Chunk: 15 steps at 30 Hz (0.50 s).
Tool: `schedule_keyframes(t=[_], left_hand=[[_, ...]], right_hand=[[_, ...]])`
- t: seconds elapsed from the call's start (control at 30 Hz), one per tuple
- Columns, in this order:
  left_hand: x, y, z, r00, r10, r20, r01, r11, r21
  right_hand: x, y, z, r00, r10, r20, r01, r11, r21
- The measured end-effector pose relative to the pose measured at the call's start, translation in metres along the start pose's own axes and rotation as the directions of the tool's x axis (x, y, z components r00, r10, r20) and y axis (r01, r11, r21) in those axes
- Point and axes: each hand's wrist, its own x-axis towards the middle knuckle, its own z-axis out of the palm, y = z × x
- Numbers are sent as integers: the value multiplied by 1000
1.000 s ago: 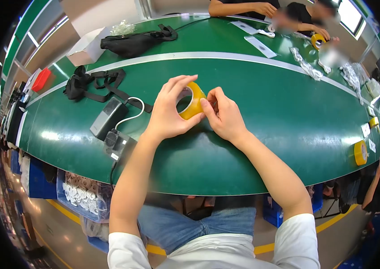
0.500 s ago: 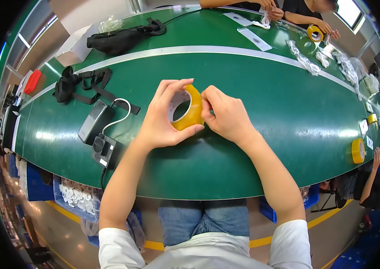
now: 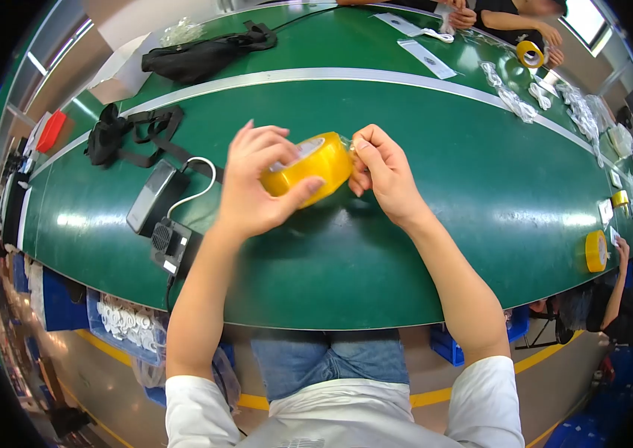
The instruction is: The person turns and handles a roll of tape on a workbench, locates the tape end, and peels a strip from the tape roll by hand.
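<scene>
A roll of yellowish clear packing tape [image 3: 320, 175] is held up over the green table, tilted so its outer face shows. My left hand [image 3: 260, 179] grips it, with the thumb on the outer face and the fingers at the core side. To the right of the roll, my right hand [image 3: 383, 172] pinches a short clear strip of tape [image 3: 347, 145] that comes off the roll's upper right edge. The fingers of my left hand are slightly blurred.
On the left of the green table [image 3: 436, 276] lie a power bank [image 3: 153, 198] with a white cable and black straps [image 3: 141, 134]. A black bag [image 3: 204, 58] lies beyond the metal strip. Another tape roll [image 3: 596, 252] stands at right. Co-workers' hands [image 3: 462, 15] handle white cables at the back.
The tape roll has turned in my left hand, from its open core facing me to its outer face showing. My right hand has shifted slightly right, and a clear strip now shows.
</scene>
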Motion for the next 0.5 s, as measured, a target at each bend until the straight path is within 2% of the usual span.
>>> schedule_keyframes(t=[0.07,0.13,0.2,0.23,0.27,0.3,0.37,0.4,0.47,0.5], left_hand=[[-1,-2,-2,993,-59,-100,68,994,81],[-1,0,-2,993,-72,-93,82,991,108],[-5,1,4,971,-228,-78,224,973,-59],[-7,1,7,969,-235,-78,231,971,-61],[-8,1,9,984,-163,-71,163,987,-2],[-7,1,10,994,-84,-66,88,995,57],[-8,2,13,997,-48,-55,52,995,85],[-9,3,15,998,-42,-55,48,994,98],[-9,3,16,997,-25,-70,33,991,126],[-9,3,16,995,-24,-93,36,992,124]], right_hand=[[1,7,2,993,118,-12,-112,964,242],[1,17,8,989,144,-38,-133,966,223],[-2,22,15,988,103,-111,-78,975,209],[-4,22,13,995,69,-76,-52,978,203],[-6,23,15,995,70,-75,-54,978,202],[-5,23,19,992,34,-122,-20,993,114],[-4,26,20,984,-47,-170,44,999,-20],[-4,27,19,984,-51,-172,48,999,-21],[-1,29,19,980,-22,-196,-23,974,-223],[0,30,19,981,-21,-191,-21,976,-215]])
